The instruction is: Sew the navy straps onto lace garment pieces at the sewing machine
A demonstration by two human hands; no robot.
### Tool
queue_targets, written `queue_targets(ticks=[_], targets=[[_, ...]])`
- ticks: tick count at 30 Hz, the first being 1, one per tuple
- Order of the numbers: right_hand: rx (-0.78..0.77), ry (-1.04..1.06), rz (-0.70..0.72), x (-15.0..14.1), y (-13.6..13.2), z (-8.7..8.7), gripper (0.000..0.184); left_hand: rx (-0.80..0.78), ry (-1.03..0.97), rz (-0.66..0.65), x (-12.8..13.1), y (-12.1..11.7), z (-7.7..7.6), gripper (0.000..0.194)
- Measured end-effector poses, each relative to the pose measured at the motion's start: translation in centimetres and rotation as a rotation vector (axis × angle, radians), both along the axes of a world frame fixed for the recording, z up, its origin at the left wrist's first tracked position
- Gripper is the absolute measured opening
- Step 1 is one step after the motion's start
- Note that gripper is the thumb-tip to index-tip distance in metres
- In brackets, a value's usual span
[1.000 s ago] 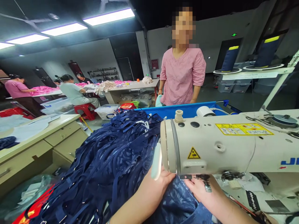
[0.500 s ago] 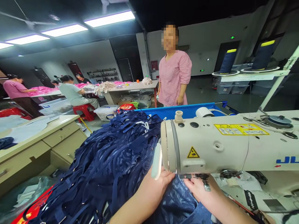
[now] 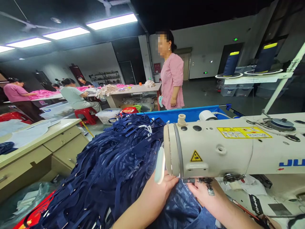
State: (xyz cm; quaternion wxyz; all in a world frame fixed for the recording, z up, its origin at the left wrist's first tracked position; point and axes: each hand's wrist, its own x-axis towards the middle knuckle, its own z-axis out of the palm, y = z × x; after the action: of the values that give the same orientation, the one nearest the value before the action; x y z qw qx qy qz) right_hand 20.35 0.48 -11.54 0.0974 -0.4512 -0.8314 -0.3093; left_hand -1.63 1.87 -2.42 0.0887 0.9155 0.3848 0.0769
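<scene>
My left hand [image 3: 164,185] and right hand [image 3: 204,191] rest on navy patterned fabric [image 3: 181,205] beneath the sewing-machine head [image 3: 209,151] (tips mostly hidden; pinching, I can't tell).

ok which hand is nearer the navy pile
Left. The left hand is by the right edge of the navy pile; the right hand is farther right, beyond the left hand.

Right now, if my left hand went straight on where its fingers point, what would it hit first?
Your left hand would likely meet the sewing machine head first, at its underside; depth is unclear.
</scene>
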Motion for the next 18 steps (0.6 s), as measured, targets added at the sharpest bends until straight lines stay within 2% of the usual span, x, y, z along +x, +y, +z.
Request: queue_targets(ticks=[3,8,12,14,18], targets=[[-0.017,0.009,-0.004,-0.1,0.0,0.1,0.054,-0.013,0.004,0.014,0.0,-0.1,0.1,0.035],[-0.199,0.324,-0.039,-0.3,0.2,0.7,0.025,-0.025,-0.007,0.037,-0.1,-0.4,0.2,0.034],[-0.247,0.402,-0.007,-0.2,0.1,1.2,0.018,-0.002,-0.026,0.064,-0.2,-0.6,0.4,0.033],[-0.214,0.352,-0.003,-0.2,-0.2,1.0,0.025,0.004,-0.033,0.066,-0.1,-0.7,0.7,0.033],[-0.128,0.215,-0.028,-0.6,-1.0,0.1,0.055,0.032,-0.044,0.047,-0.1,-0.7,0.9,0.034]])
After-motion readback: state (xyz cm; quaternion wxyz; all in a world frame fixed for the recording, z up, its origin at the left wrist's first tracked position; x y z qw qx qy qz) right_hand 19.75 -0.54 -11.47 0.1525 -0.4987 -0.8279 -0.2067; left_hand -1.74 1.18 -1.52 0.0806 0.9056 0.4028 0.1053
